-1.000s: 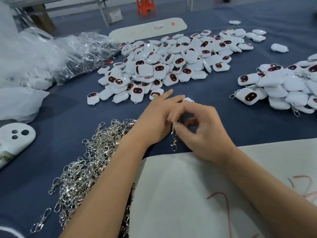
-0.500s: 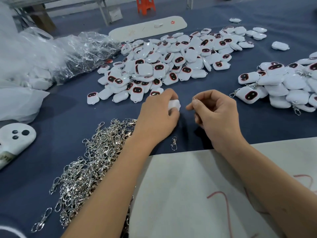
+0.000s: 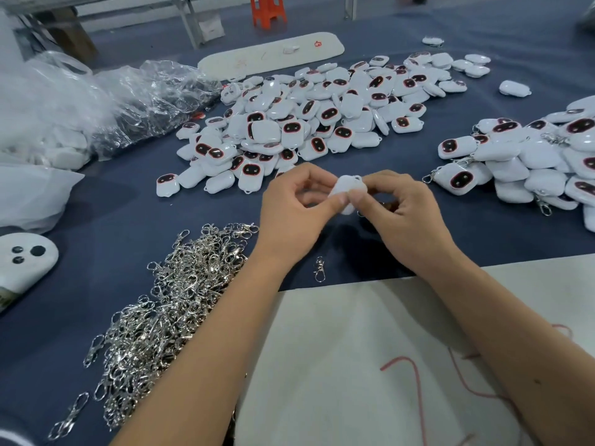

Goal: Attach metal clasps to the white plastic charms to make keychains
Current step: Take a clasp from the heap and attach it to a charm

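A white plastic charm (image 3: 348, 190) is held above the blue cloth, back side up, between both hands. My left hand (image 3: 294, 209) pinches its left edge with thumb and fingertips. My right hand (image 3: 402, 210) pinches its right edge, close to the small loop at its top. Whether the right fingers also hold a small ring is hidden. One loose metal clasp (image 3: 319, 268) lies on the cloth just below the hands. A big heap of silver clasps (image 3: 180, 300) lies at my left forearm. The pile of bare charms (image 3: 309, 123) lies beyond the hands.
Charms with clasps attached are heaped at the right (image 3: 531, 162). Crumpled clear plastic bags (image 3: 96, 101) sit at the far left, a white cloth sheet (image 3: 354, 365) covers the near table under my forearms, and a long white board (image 3: 270, 54) lies at the back.
The clasp that hung between my hands now lies on the cloth. My hands rose and parted, the left took a charm, and both have now closed on it.
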`<move>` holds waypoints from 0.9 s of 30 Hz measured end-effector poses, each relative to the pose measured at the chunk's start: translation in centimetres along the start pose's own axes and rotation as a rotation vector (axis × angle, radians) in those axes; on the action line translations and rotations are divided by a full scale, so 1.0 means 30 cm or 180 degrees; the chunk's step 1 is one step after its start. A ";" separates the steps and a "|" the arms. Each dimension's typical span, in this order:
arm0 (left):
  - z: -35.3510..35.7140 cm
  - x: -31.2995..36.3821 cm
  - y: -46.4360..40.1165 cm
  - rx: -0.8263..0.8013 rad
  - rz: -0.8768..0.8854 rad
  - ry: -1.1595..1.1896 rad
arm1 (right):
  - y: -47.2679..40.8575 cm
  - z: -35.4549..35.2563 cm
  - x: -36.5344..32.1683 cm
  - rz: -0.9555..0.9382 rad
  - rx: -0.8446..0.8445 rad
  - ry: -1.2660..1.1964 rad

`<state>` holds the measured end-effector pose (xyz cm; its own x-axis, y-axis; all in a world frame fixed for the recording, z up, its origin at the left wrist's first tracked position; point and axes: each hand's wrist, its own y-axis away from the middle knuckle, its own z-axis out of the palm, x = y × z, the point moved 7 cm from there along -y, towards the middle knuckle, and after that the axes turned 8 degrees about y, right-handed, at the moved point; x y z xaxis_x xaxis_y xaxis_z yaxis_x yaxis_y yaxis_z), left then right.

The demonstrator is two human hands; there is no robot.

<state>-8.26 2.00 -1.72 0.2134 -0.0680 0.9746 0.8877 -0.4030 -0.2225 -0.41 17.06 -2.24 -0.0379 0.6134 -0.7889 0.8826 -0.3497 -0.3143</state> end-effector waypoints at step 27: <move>0.027 -0.015 0.013 -0.0316 0.0078 -0.0654 | 0.000 -0.053 0.063 0.0536 0.0612 -0.0364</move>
<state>-7.68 2.63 -2.25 0.3220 0.1045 0.9409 0.8389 -0.4921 -0.2325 0.26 19.35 -2.89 0.0394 0.4551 -0.8896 0.7762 -0.5745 -0.2596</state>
